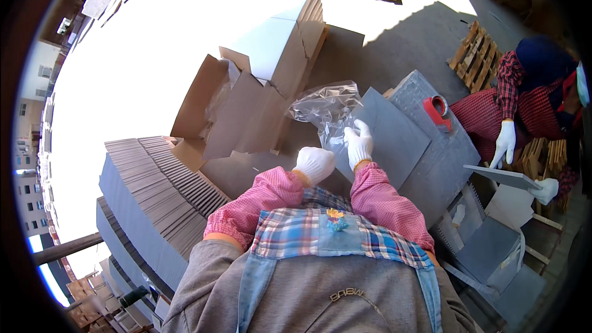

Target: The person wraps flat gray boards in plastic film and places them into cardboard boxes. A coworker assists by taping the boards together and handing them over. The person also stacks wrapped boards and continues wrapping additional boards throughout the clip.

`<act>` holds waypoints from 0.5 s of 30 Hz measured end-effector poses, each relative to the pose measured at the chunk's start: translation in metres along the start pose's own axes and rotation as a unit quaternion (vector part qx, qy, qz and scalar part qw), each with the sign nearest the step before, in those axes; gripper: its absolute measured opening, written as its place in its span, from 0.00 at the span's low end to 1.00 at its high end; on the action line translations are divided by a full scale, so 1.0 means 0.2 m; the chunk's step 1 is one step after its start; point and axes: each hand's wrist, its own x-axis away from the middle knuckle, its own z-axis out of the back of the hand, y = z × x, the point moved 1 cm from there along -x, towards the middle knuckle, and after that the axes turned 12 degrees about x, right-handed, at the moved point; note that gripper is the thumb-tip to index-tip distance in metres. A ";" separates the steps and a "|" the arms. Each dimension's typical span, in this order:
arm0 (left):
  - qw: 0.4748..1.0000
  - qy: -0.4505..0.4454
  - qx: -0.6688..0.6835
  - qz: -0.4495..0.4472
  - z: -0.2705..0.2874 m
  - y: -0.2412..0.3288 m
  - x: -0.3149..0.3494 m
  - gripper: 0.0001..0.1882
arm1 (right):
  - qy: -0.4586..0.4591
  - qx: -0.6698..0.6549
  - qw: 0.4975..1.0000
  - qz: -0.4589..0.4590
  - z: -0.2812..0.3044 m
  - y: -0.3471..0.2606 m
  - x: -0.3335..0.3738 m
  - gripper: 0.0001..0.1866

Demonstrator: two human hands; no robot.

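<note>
Both my hands wear white knitted gloves. My left hand (315, 165) is closed in a fist in front of my apron; what it holds, if anything, is hidden. My right hand (360, 145) has its fingers curled at the lower end of a crumpled clear plastic bag (327, 106) and appears to pinch it. The bag spreads up and away from my hands, beside a grey flat panel (394, 135). That panel lies on a grey worktable (441, 160) at my right.
A red tape dispenser (438, 113) sits on the worktable. An open cardboard box (237, 117) stands ahead left. Stacked grey panels (154, 191) fill the left side. At right, a co-worker in white gloves (504, 142) holds a grey panel (502, 177). Wooden pallets (478, 55) lie beyond.
</note>
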 end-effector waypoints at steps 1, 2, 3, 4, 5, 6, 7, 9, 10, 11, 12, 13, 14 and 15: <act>0.997 -0.077 0.006 0.020 0.01 0.05 -0.02 0.09 | 0.034 0.068 0.997 0.024 0.07 0.10 -0.02 0.27; 0.981 -0.181 -0.004 0.075 0.02 0.12 -0.06 0.13 | 0.081 0.201 0.972 0.093 0.14 0.21 -0.04 0.27; 0.992 -0.121 -0.020 0.007 0.05 0.20 -0.10 0.17 | 0.092 0.225 0.966 0.085 0.20 0.23 -0.03 0.27; 0.996 -0.058 -0.034 -0.056 0.07 0.25 -0.14 0.22 | 0.098 0.248 0.961 0.078 0.24 0.22 0.00 0.28; 0.992 0.005 -0.045 -0.119 0.07 0.29 -0.18 0.28 | 0.102 0.270 0.955 0.069 0.29 0.21 0.03 0.28; 0.987 0.012 -0.050 -0.149 0.03 0.29 -0.24 0.34 | 0.097 0.262 0.959 0.044 0.33 0.21 0.05 0.29; 0.982 0.022 -0.056 -0.178 -0.02 0.28 -0.33 0.39 | 0.104 0.263 0.958 0.037 0.36 0.22 0.07 0.29; 0.979 -0.011 -0.102 -0.178 -0.07 0.25 -0.48 0.52 | 0.117 0.265 0.957 0.019 0.41 0.28 0.09 0.29; 0.985 -0.060 -0.100 -0.124 -0.04 0.25 -0.55 0.52 | 0.139 0.249 0.958 0.035 0.44 0.31 0.09 0.30; 0.987 -0.110 -0.100 -0.068 -0.02 0.24 -0.61 0.52 | 0.141 0.238 0.961 0.010 0.46 0.34 0.10 0.30; 0.979 -0.168 -0.098 -0.061 0.03 0.24 -0.64 0.53 | 0.143 0.226 0.964 -0.013 0.49 0.35 0.11 0.30; 0.977 -0.161 -0.108 -0.090 -0.02 0.16 -0.67 0.43 | 0.141 0.212 0.966 -0.032 0.50 0.37 0.12 0.30; 0.971 -0.178 -0.116 -0.110 -0.10 0.07 -0.68 0.35 | 0.138 0.183 0.972 -0.054 0.51 0.39 0.12 0.31; 0.964 -0.193 -0.125 -0.130 -0.16 0.02 -0.68 0.28 | 0.143 0.179 0.971 -0.072 0.53 0.41 0.13 0.31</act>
